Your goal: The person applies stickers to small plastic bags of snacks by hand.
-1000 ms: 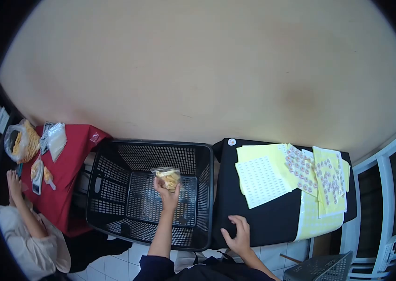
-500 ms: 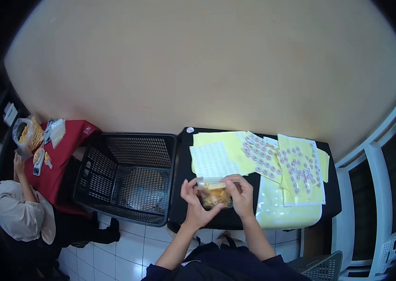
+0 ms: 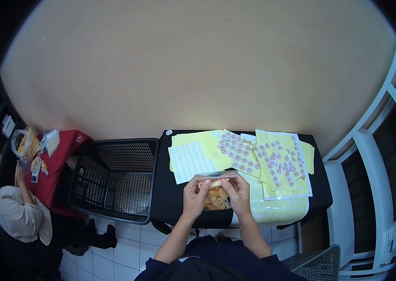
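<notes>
Between my hands is a small clear plastic bag of yellowish tube-shaped snacks (image 3: 216, 199), held upright over the near edge of the black-covered table (image 3: 169, 206). My left hand (image 3: 195, 196) grips its left side, with the thumb on the front near the top. On the right side, my right hand (image 3: 237, 193) grips it the same way, thumb near the upper edge. Just beyond the bag lie a white sheet of small printed labels (image 3: 191, 161) and yellow sheets with round red-and-white stickers (image 3: 279, 161).
A large black plastic basket (image 3: 150, 187) stands left of the table. Farther left, a person (image 3: 20, 215) works at a red-covered table (image 3: 69, 147) with a bag of snacks (image 3: 30, 144). A dark crate (image 3: 317, 267) is at lower right, near a white metal frame (image 3: 371, 154).
My thumbs have moved up to the front of the bag near its top, and both hands now grip it evenly. The view has shifted, so the tables appear slightly farther left.
</notes>
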Action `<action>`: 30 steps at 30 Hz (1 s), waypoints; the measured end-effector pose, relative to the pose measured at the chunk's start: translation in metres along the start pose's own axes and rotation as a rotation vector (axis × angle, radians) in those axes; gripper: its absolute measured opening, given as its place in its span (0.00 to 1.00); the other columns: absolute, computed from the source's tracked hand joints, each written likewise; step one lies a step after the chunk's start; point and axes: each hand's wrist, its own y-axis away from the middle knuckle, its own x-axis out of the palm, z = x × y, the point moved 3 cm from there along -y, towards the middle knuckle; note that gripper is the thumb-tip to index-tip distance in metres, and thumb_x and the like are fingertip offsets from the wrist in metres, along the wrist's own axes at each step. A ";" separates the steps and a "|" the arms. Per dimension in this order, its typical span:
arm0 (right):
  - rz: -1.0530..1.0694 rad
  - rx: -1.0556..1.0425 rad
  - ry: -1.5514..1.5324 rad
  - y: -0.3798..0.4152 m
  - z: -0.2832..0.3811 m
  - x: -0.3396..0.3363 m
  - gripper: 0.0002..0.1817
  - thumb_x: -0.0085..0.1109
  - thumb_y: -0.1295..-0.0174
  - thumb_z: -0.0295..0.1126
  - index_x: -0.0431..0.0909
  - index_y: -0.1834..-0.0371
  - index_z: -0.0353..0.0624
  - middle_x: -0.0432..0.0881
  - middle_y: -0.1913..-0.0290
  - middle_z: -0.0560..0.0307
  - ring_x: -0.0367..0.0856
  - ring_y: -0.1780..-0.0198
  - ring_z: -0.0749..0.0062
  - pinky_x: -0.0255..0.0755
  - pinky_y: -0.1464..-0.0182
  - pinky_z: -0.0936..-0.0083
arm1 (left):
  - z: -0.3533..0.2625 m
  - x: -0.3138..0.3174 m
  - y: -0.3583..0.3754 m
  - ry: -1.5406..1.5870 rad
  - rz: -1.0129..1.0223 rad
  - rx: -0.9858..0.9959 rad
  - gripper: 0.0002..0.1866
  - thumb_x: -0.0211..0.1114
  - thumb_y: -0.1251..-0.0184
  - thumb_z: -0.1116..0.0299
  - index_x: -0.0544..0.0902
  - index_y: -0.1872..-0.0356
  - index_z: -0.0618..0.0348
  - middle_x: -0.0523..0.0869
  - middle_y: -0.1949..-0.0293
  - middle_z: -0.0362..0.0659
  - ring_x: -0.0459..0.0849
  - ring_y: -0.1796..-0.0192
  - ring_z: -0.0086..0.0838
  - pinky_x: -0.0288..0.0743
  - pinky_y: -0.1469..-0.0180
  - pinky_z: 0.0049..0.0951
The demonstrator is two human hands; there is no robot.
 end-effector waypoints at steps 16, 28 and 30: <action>-0.062 -0.070 0.075 -0.003 0.031 -0.024 0.13 0.55 0.47 0.21 0.69 0.57 0.34 0.74 0.63 0.56 0.74 0.62 0.81 0.67 0.60 0.87 | -0.007 0.040 -0.009 0.000 0.030 0.074 0.03 0.57 0.41 0.75 0.73 0.69 0.62 0.79 0.69 0.40 0.75 0.66 0.16 0.68 0.60 0.16; 0.074 -0.202 0.218 0.007 0.052 -0.018 0.05 0.56 0.49 0.21 0.74 0.68 0.36 0.73 0.66 0.58 0.72 0.64 0.80 0.67 0.63 0.85 | -0.031 0.042 0.002 -0.100 0.077 0.191 0.17 0.60 0.49 0.83 0.68 0.57 0.64 0.78 0.68 0.44 0.77 0.64 0.20 0.70 0.60 0.18; 0.075 -0.226 0.235 0.008 0.054 -0.018 0.05 0.57 0.50 0.22 0.75 0.69 0.36 0.73 0.67 0.57 0.73 0.65 0.79 0.67 0.63 0.84 | -0.031 0.046 0.005 -0.106 0.090 0.211 0.17 0.60 0.49 0.83 0.68 0.57 0.64 0.79 0.69 0.44 0.77 0.65 0.20 0.70 0.60 0.18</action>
